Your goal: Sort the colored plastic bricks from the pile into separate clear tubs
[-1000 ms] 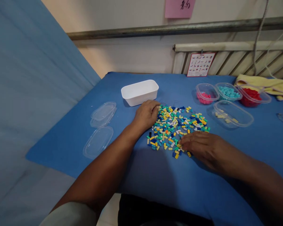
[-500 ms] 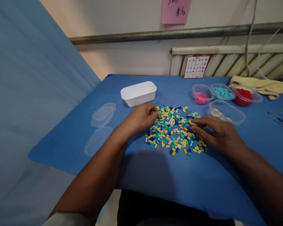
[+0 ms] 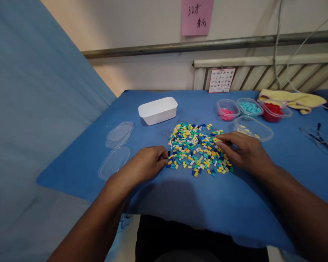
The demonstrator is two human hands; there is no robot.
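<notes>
1. Left hand [image 3: 142, 165]: palm down on the blue cloth, fingers curled loosely, fingertips at the near-left edge of the brick pile [image 3: 198, 149]. Grip looks nearly closed at thumb and forefinger; cannot tell if a brick is pinched.
2. Right hand [image 3: 244, 151]: flat, palm down, fingers spread and resting on the right edge of the pile. Grip open, nothing held.
3. Brick pile: small loose bricks, yellow, teal, blue, white and some orange, spread flat between the two hands, mid-bench [image 3: 180, 203].
4. Just beyond the right hand: clear oval tub [image 3: 253, 128] with a few pale bricks.
5. Behind it, in a row: tub of pink bricks [image 3: 227, 109], tub of teal bricks [image 3: 248, 107], tub of red bricks [image 3: 274, 111].
6. Far left of pile: white rectangular tray [image 3: 157, 110].
7. Left edge of bench: clear lids [image 3: 117, 145], lying flat.
8. Far right: yellow cloth [image 3: 292, 99].
</notes>
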